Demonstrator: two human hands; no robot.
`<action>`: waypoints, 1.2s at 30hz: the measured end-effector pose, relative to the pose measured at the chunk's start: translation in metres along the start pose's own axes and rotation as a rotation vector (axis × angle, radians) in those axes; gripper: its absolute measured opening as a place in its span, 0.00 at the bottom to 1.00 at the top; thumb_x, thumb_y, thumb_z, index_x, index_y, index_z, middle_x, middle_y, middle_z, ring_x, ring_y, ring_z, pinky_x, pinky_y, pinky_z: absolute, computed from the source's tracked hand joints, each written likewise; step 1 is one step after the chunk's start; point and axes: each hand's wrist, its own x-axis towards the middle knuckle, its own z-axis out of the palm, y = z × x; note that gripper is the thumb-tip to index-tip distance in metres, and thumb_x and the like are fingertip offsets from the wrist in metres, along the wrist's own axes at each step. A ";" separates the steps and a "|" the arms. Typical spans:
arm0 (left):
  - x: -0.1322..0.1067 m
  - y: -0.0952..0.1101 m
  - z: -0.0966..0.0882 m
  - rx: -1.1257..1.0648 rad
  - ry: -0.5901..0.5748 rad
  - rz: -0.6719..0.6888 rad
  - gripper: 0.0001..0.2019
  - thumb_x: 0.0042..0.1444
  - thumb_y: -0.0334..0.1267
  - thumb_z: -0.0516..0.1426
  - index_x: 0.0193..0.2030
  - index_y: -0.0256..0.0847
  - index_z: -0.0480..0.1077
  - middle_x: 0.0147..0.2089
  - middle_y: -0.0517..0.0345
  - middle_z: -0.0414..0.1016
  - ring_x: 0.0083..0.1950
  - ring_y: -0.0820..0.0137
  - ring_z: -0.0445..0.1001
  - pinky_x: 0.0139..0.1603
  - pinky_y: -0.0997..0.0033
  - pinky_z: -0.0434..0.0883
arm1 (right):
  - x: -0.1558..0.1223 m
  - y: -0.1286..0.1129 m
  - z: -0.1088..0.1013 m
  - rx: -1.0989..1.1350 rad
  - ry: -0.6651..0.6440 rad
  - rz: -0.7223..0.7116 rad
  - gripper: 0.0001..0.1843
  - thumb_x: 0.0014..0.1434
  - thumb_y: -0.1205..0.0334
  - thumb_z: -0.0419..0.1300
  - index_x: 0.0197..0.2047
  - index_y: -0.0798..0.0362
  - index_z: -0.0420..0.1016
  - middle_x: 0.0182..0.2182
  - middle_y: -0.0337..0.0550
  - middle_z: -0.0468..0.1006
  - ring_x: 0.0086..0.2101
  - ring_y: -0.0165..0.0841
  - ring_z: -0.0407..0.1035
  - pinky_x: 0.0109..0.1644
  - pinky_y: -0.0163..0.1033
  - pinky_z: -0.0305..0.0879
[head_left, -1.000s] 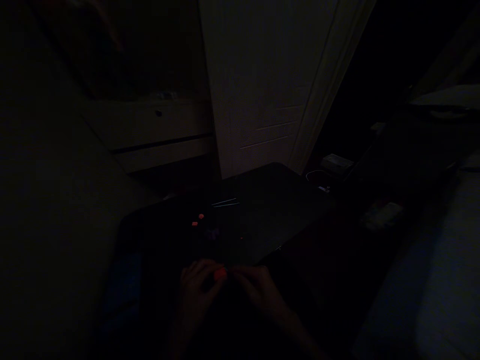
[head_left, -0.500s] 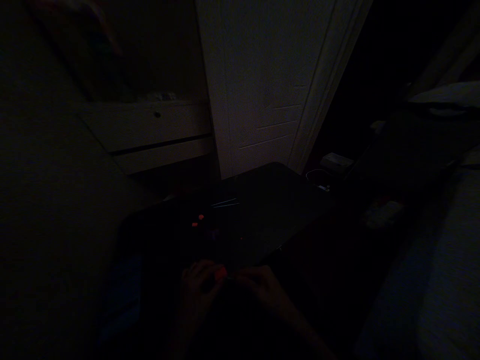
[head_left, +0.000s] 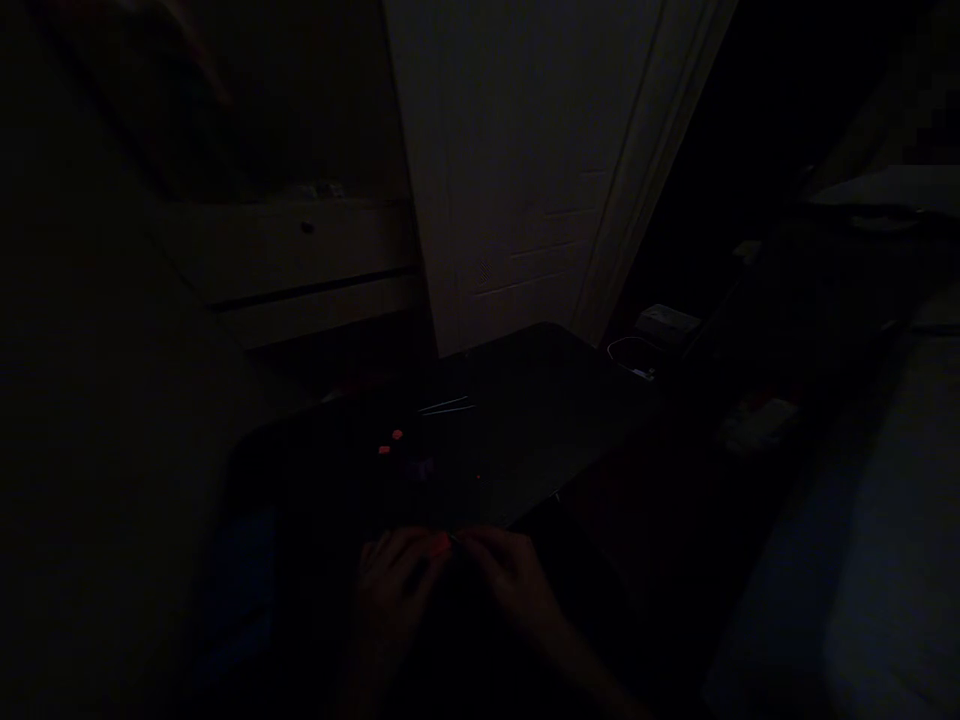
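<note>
In the dim light my left hand (head_left: 394, 575) is closed on a small red-orange block-like piece (head_left: 440, 544) at the near edge of the dark table (head_left: 540, 420). Close on its right, my right hand (head_left: 506, 570) pinches something thin and dark that meets the red piece; its kind is too dark to make out. Farther up the table lie two small orange pieces (head_left: 391, 442). Beside them a pair of thin metal tweezers (head_left: 448, 406) points to the right. A tiny orange speck (head_left: 478, 477) sits nearer to my hands.
Behind the table stand a pale door (head_left: 517, 180) and a drawer unit (head_left: 315, 245). A pale box (head_left: 669, 320) with a white cable (head_left: 630, 345) is at the right. A bed-like pale surface (head_left: 892, 560) fills the lower right; something blue (head_left: 238, 590) is at lower left.
The right hand's fingertips have come slightly closer to the red piece. My left hand still holds it in nearly the same place. The whole view has shifted a little.
</note>
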 end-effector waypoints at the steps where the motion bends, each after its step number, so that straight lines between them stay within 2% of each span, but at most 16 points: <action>1: -0.002 -0.001 -0.001 0.019 -0.015 0.044 0.15 0.74 0.45 0.52 0.50 0.52 0.82 0.47 0.57 0.87 0.47 0.62 0.83 0.49 0.59 0.73 | 0.000 0.000 0.000 -0.001 -0.002 -0.003 0.18 0.68 0.48 0.62 0.46 0.50 0.88 0.45 0.49 0.88 0.48 0.47 0.81 0.56 0.46 0.74; 7: -0.009 -0.003 -0.003 0.107 -0.004 0.226 0.18 0.74 0.35 0.49 0.59 0.52 0.79 0.52 0.56 0.86 0.48 0.60 0.82 0.48 0.58 0.73 | -0.002 -0.003 0.001 -0.001 -0.030 0.001 0.19 0.68 0.49 0.61 0.46 0.51 0.88 0.45 0.50 0.88 0.48 0.47 0.81 0.56 0.47 0.74; 16: -0.012 -0.008 0.000 0.197 -0.037 0.247 0.21 0.72 0.30 0.51 0.61 0.54 0.78 0.52 0.55 0.86 0.48 0.59 0.82 0.50 0.56 0.74 | -0.003 -0.012 -0.001 0.042 -0.072 -0.014 0.20 0.67 0.45 0.61 0.45 0.48 0.90 0.43 0.47 0.89 0.47 0.49 0.82 0.58 0.50 0.74; 23: -0.010 -0.002 0.002 0.194 -0.011 0.209 0.17 0.73 0.34 0.51 0.57 0.52 0.80 0.49 0.55 0.87 0.47 0.60 0.82 0.47 0.57 0.73 | -0.008 -0.012 -0.001 0.045 -0.098 -0.010 0.17 0.68 0.52 0.61 0.48 0.49 0.89 0.45 0.47 0.89 0.47 0.49 0.82 0.58 0.51 0.74; 27: -0.006 0.002 0.003 0.109 0.018 0.101 0.14 0.73 0.38 0.53 0.52 0.51 0.81 0.49 0.56 0.87 0.47 0.61 0.82 0.48 0.57 0.74 | -0.010 -0.009 0.000 0.023 -0.086 -0.025 0.16 0.69 0.56 0.60 0.48 0.49 0.89 0.45 0.48 0.89 0.47 0.48 0.82 0.57 0.49 0.74; 32: -0.003 0.006 0.003 -0.038 0.041 0.016 0.12 0.72 0.44 0.56 0.47 0.51 0.82 0.48 0.58 0.87 0.48 0.61 0.82 0.48 0.56 0.76 | -0.007 -0.002 0.001 0.006 0.022 0.023 0.15 0.67 0.54 0.61 0.46 0.51 0.88 0.45 0.50 0.88 0.47 0.48 0.82 0.55 0.48 0.74; 36: 0.000 0.012 0.004 -0.107 0.104 -0.047 0.08 0.68 0.43 0.60 0.45 0.50 0.82 0.45 0.59 0.88 0.45 0.61 0.83 0.48 0.56 0.77 | -0.006 -0.002 0.004 0.044 0.005 0.027 0.16 0.67 0.53 0.61 0.46 0.51 0.88 0.45 0.50 0.88 0.48 0.47 0.81 0.56 0.48 0.73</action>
